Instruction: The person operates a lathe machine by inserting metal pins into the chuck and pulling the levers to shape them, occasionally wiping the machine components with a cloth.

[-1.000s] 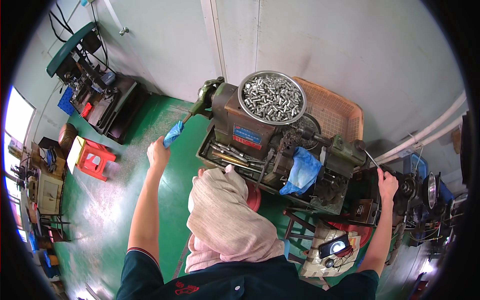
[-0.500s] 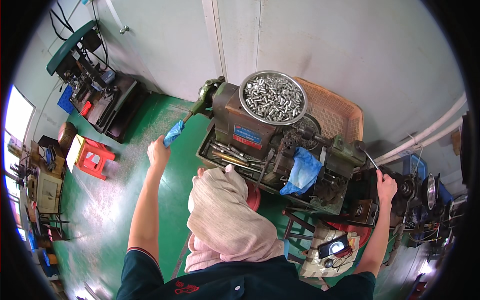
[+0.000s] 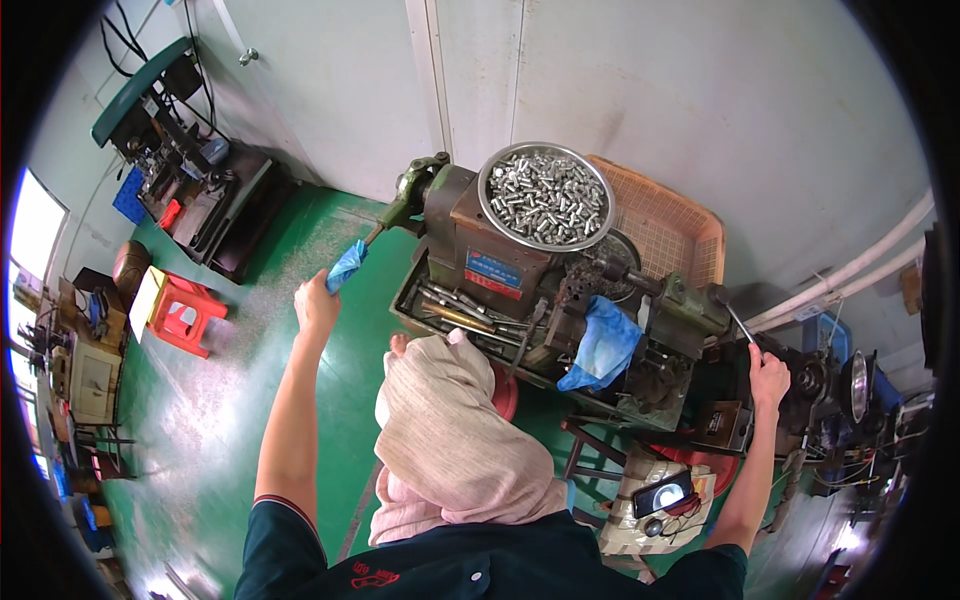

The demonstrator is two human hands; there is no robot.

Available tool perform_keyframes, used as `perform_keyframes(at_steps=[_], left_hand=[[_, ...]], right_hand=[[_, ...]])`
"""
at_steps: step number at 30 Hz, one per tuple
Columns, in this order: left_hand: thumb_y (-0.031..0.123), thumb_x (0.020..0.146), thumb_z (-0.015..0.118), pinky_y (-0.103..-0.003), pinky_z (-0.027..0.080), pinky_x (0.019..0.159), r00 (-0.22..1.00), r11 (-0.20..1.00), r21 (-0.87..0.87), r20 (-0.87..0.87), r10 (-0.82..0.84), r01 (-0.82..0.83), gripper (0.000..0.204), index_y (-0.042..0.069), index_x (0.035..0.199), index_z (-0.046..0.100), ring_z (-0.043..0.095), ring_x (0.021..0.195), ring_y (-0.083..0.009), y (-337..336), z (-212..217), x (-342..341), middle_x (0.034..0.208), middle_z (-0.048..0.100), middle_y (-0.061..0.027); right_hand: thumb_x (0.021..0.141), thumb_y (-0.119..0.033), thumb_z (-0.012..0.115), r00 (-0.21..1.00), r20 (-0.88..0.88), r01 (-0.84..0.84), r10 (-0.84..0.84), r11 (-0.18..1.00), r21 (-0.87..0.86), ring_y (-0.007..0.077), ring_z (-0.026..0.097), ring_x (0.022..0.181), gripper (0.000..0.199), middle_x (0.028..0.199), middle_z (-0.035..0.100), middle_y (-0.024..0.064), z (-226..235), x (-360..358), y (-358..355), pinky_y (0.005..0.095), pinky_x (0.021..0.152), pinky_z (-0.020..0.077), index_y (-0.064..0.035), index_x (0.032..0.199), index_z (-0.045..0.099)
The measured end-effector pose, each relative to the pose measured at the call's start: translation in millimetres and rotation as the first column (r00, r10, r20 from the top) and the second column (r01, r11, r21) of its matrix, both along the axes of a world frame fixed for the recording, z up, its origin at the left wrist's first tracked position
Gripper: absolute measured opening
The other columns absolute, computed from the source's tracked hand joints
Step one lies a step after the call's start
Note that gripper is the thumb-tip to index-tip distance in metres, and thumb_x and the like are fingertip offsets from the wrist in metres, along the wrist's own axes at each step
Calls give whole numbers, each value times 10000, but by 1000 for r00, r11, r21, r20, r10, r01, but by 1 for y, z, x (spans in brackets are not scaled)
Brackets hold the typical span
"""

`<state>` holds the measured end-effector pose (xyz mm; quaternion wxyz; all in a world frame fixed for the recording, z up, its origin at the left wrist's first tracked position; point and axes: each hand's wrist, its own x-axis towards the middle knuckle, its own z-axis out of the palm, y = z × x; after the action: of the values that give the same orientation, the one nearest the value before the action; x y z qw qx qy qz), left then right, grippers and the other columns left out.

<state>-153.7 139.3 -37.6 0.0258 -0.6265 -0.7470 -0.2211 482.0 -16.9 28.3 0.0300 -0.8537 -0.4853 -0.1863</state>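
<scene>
My left hand [image 3: 317, 303] is closed around the lower end of a lever [image 3: 347, 267] wrapped in blue cloth, which sticks out from the left end of a small bench lathe [image 3: 448, 215]. At the lathe's other end, my right hand [image 3: 769, 378] grips a thin metal lever [image 3: 738, 318]. A round steel basin [image 3: 483, 190] full of small silvery metal pieces [image 3: 548, 195] rests on top of the lathe. Over its middle part hangs a blue rag [image 3: 605, 345]. Metal rods and tools [image 3: 465, 312] lie in the tray at the front.
Beige cloth [image 3: 460, 430] covers my lap. An orange plastic basket [image 3: 675, 215] stands behind the lathe, against the wall. To the right, a phone [image 3: 662, 494] lies on a padded stool [image 3: 630, 535]. A red stool [image 3: 185, 315] and another machine [image 3: 200, 190] stand at left.
My right hand has shifted very slightly to the left with its lever. The left hand stays on the blue-wrapped lever, almost unmoved.
</scene>
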Motion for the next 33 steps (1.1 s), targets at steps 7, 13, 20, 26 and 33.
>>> perform_keyframes(at_steps=[7,13,20,26,33], left_hand=[[44,616,537,-436,423,579,1000,1000,1,-4,0,0,102,65,716,528,531,644,-366,0,0,1,631,543,-179],[42,615,537,-433,424,585,1000,1000,14,8,-7,7,106,59,719,525,530,649,-367,1,0,1,639,545,-181],[43,618,530,-436,419,586,1000,1000,4,-4,-23,23,102,57,719,521,525,655,-373,2,1,2,646,543,-185],[51,624,527,-440,412,579,1000,1000,6,-19,-18,18,77,56,700,516,522,656,-376,0,1,0,644,541,-187],[72,637,527,-440,411,572,1000,1000,-6,-21,-20,20,59,57,692,515,522,651,-376,3,0,4,642,541,-185]], right_hand=[[769,-492,426,1000,24,-1,1,1000,8,381,525,585,533,574,524,218,-3,1,-1,452,543,408,-10,566,531],[767,-500,422,999,34,6,-7,1000,15,379,527,583,538,570,524,218,-4,0,-1,452,546,413,-14,567,537],[760,-499,434,999,47,11,-12,1000,29,364,535,567,523,581,536,209,-2,-3,-2,437,528,421,-23,580,553],[751,-461,482,984,-89,149,-155,986,-71,347,541,698,465,676,561,176,6,-9,5,425,600,419,-24,609,547],[672,-314,604,946,317,-34,-62,957,288,247,450,937,323,932,516,58,-8,35,74,375,749,380,-105,910,538]])
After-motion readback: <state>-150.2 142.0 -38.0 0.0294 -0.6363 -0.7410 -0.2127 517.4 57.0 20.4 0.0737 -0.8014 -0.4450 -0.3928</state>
